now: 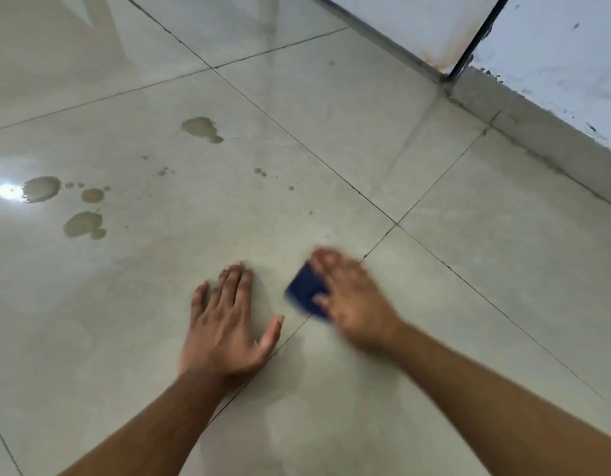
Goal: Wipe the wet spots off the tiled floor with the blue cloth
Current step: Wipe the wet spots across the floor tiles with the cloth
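Hands low over the tiled floor (331,108), and the wiping is on. Right hand (348,300) lies over the blue cloth (305,292), fingers spread across the top of it and the thumb showing at its near edge; it is blurred, so whether it clamps the cloth or only presses it flat I cannot tell. That blur reads as a stroke in progress, I'd say, the palm on top so the cloth stays flat against the tile. Left hand (225,324) is planted on the floor just beside, fingers straight, thumb splayed, gripping nothing. It looks like a prop, taking the person's weight while leaning forward.

Now the cloth sits near a tile joint, and the tile around it looks dry or only faintly smeared. The real work lies farther out to the left: a large puddle (41,188) by a bright glare, a second puddle (84,225) closer in, a round spot (92,195) between them, and another puddle (201,128) farther off, with small drops scattered about. All are well apart from the cloth. So by my reckoning the job has plenty left, and the reach must go left and forward. Beyond, a white wall (554,63) and its grey skirting close off the corner.
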